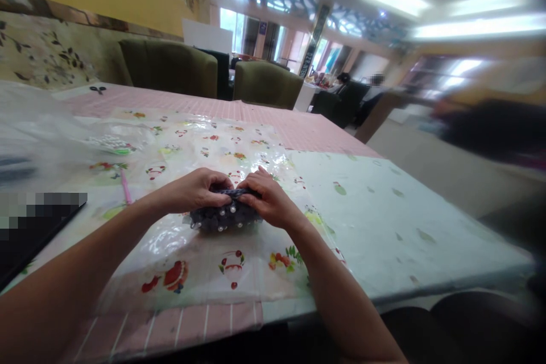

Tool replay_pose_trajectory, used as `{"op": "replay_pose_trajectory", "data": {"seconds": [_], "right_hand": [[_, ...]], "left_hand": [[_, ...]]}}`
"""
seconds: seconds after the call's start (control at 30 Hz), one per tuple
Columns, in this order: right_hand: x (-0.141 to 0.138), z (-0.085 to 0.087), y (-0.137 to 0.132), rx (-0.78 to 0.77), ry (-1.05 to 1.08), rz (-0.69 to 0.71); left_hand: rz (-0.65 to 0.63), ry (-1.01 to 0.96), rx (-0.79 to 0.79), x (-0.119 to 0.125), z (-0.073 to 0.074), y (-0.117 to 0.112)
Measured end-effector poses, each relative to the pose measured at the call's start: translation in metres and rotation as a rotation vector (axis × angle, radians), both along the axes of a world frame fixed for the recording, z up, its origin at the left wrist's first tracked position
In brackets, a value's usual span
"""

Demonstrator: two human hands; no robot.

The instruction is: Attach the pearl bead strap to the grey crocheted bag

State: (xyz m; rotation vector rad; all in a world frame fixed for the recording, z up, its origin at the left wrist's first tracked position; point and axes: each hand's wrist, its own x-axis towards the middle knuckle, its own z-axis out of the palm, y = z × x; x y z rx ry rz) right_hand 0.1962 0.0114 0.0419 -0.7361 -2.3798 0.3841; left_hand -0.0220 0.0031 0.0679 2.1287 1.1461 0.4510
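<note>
Both hands hold a small dark grey pouch-like piece (226, 217) studded with white pearl beads, low over the table. My left hand (200, 189) pinches its top edge from the left, thumb in front. From the right, my right hand (267, 196) grips the same edge, its thumb close to the left one. The beaded front faces me, and its back is hidden behind the fingers. Beneath it lies a clear, glossy sheet with a fruit print (191, 273).
A pink stick-like tool (125, 186) lies left of my hands. Beyond it are a clear plastic bag (63, 131), white beads (108, 143) and black-handled scissors (98, 90). A dark flat device (38, 239) sits at the near left. Green chairs (170, 68) line the far side.
</note>
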Motion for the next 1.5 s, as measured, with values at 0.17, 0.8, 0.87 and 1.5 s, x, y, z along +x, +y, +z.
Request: {"op": "replay_pose_trajectory", "data": {"seconds": [0.17, 0.8, 0.87, 1.5], "right_hand": [[-0.002, -0.003, -0.001, -0.014, -0.016, -0.009], [-0.005, -0.008, 0.001, 0.025, -0.029, -0.063], [-0.006, -0.009, 0.002, 0.021, -0.029, -0.067], [-0.015, -0.025, 0.004, 0.102, -0.076, -0.175]], "left_hand": [[0.000, -0.002, 0.012, 0.001, -0.002, 0.000], [-0.038, 0.050, 0.173, 0.002, -0.001, 0.001], [-0.044, 0.041, 0.190, 0.002, -0.002, 0.002], [0.028, 0.134, 0.395, 0.009, -0.017, -0.002]]}}
